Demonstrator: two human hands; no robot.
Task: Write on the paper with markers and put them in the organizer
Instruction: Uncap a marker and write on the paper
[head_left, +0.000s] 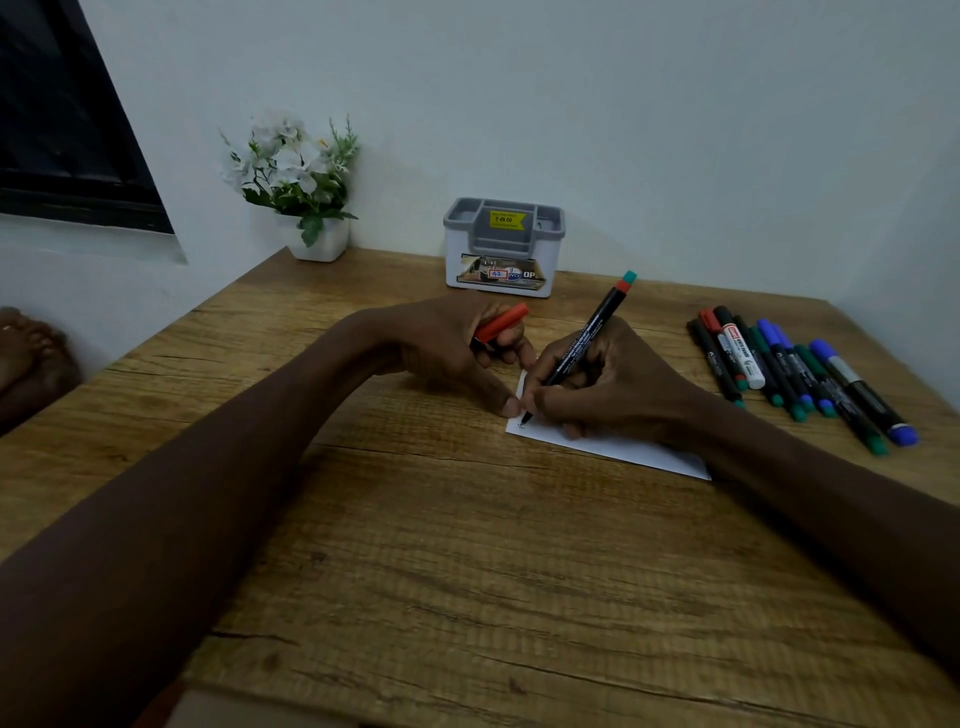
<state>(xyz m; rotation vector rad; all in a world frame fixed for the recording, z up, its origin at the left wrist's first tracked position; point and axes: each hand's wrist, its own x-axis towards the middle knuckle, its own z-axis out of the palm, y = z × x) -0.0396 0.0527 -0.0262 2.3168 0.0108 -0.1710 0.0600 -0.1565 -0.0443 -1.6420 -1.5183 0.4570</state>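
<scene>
A small white paper (623, 447) lies on the wooden table (467, 571). My right hand (613, 389) grips a black marker (587, 338) with a red and teal end, its tip touching the paper's left corner. My left hand (457, 348) holds a red cap (501, 322) in its curled fingers while its thumb presses the paper's left edge. The grey and white organizer (503, 249) stands at the back of the table against the wall, beyond both hands.
Several markers (795, 374) with green, blue and red caps lie in a row at the right of the table. A white pot of white flowers (298, 182) stands at the back left corner. A dark window sits at far left.
</scene>
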